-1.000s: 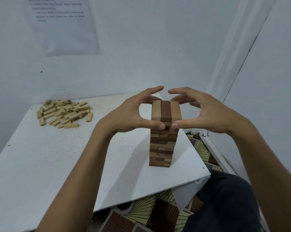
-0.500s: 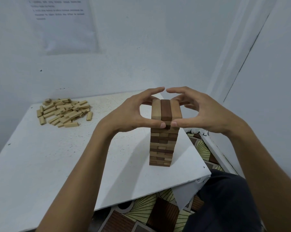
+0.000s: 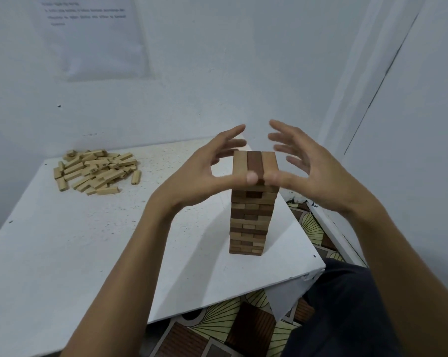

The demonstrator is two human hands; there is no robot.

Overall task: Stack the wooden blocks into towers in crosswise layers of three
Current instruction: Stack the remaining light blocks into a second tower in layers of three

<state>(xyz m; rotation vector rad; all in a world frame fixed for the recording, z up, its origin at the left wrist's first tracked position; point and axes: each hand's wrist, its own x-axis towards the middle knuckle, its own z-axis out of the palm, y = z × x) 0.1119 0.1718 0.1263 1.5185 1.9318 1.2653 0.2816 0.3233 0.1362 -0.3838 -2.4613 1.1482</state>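
Bare white-walled room corner, perhaps domestic: printed sheet [image 3: 89,37] on wall, plain white table [image 3: 50,253], patterned floor [image 3: 217,328].

Up on the wall [image 3: 217,73], a paper sheet [image 3: 89,37] carries a few lines of dark print near its top, but they're far too blurred, and not one word comes through. Over at the far left corner of the bench [image 3: 63,253], two of the loose wooden blocks [image 3: 96,171] show small dark stamps, too tiny to make out. Nothing legible on either.
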